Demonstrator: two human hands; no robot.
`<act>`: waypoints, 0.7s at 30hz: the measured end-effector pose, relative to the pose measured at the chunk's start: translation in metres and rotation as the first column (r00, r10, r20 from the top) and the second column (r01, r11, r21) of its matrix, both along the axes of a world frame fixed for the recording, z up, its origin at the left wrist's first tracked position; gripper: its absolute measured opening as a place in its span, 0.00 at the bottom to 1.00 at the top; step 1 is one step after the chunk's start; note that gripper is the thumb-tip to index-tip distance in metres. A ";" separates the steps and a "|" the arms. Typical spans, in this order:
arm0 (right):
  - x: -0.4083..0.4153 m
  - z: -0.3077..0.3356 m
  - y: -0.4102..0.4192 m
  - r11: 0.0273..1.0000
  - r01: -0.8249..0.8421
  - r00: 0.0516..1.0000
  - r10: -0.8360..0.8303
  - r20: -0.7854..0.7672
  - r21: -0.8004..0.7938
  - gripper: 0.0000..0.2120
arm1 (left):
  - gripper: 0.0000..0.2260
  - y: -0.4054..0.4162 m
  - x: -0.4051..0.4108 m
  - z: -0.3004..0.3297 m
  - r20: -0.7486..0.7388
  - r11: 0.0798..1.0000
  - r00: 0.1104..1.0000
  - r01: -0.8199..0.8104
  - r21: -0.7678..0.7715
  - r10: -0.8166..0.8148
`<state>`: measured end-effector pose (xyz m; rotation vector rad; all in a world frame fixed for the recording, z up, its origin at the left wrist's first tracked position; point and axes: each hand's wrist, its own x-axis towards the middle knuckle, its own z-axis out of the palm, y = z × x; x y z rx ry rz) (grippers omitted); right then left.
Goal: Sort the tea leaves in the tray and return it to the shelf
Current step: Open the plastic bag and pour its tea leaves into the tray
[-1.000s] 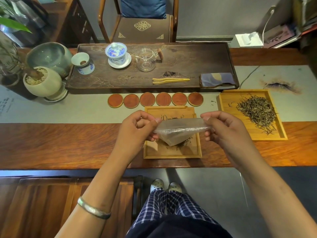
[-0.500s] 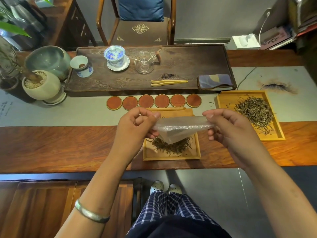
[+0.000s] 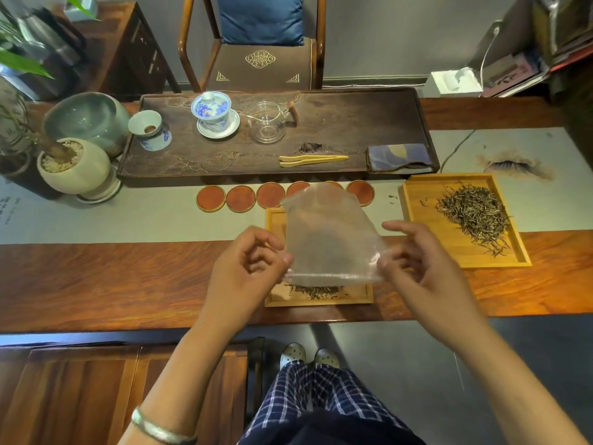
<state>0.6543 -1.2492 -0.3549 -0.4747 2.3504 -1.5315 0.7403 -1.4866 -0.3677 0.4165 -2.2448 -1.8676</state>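
The long wooden bench (image 3: 128, 277) runs across the view, with a grey runner (image 3: 128, 220) along its far half. On the runner sits a dark carved tea tray (image 3: 337, 130) carrying a blue-and-white lidded gaiwan (image 3: 211, 112), a glass pitcher (image 3: 267, 122), a small strainer cup (image 3: 150, 127), bamboo tongs (image 3: 313, 160) and a folded blue cloth (image 3: 399, 155). To the right lies a bamboo tray (image 3: 417, 207) with a heap of tea leaves (image 3: 475, 213) spread on it. A second, smaller bamboo tray (image 3: 321, 300) lies at the bench's near edge, straight in front of the person, holding a smaller pile of leaves (image 3: 316, 290), mostly hidden. Above it both hands hold a clear plastic bag (image 3: 327, 232), its opening edge toward the person and its closed end tilted up and away. The left hand (image 3: 247, 271) pinches the bag's near left corner between thumb and forefinger; the right hand (image 3: 420, 264) pinches the near right corner, its other fingers loosely spread. A row of round red coasters (image 3: 240, 198) lies between the two trays, partly behind the bag
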 end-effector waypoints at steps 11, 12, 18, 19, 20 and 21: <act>0.020 -0.131 0.001 0.931 -0.018 0.987 -0.042 0.154 0.365 0.19 | 0.14 -0.006 0.025 -0.116 0.462 0.981 0.887 0.066 -0.182 0.026; 0.014 -0.134 0.001 0.928 0.019 0.992 -0.062 0.106 0.372 0.15 | 0.15 -0.010 0.019 -0.117 0.469 0.978 0.882 0.056 -0.202 0.046; -0.032 -0.131 -0.034 0.951 0.081 0.932 -0.178 0.317 0.299 0.10 | 0.14 -0.014 -0.030 -0.114 0.501 0.971 0.864 0.069 -0.227 0.056; -0.035 -0.130 -0.041 0.954 0.055 0.908 -0.170 0.382 0.294 0.12 | 0.12 -0.012 -0.036 -0.114 0.507 0.964 0.861 0.093 -0.248 0.048; -0.038 -0.128 -0.046 0.956 0.030 0.896 -0.155 0.417 0.291 0.12 | 0.09 -0.011 -0.040 -0.115 0.504 0.954 0.863 0.121 -0.276 0.037; -0.039 -0.127 -0.049 0.958 0.017 0.895 -0.143 0.424 0.286 0.11 | 0.08 -0.010 -0.042 -0.114 0.492 0.945 0.870 0.136 -0.298 0.030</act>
